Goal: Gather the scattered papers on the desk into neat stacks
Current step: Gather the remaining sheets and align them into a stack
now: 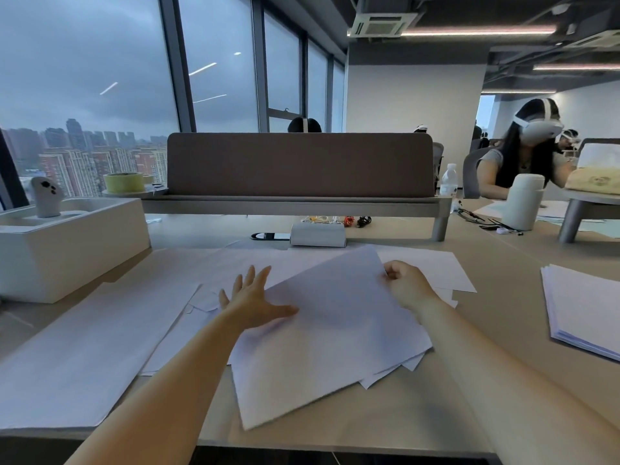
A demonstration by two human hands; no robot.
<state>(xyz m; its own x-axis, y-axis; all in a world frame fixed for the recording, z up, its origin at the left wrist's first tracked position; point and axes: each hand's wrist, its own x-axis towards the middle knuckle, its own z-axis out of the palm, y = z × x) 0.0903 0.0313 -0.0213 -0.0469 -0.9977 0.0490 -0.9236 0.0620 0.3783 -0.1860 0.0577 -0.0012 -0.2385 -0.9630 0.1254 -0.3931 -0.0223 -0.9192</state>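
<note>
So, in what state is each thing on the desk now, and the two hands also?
Middle pile: fanned, corners not aligned.
Right stack: lying flat, fairly even.
Left sheets: flat, spread out, not gathered.
Left hand: open, fingers spread, thumb on the middle pile's left edge.
Right hand: pinches the middle pile at its far edge.
Water bottle: upright, cap on.
Controller: standing upright in the white box.
</note>
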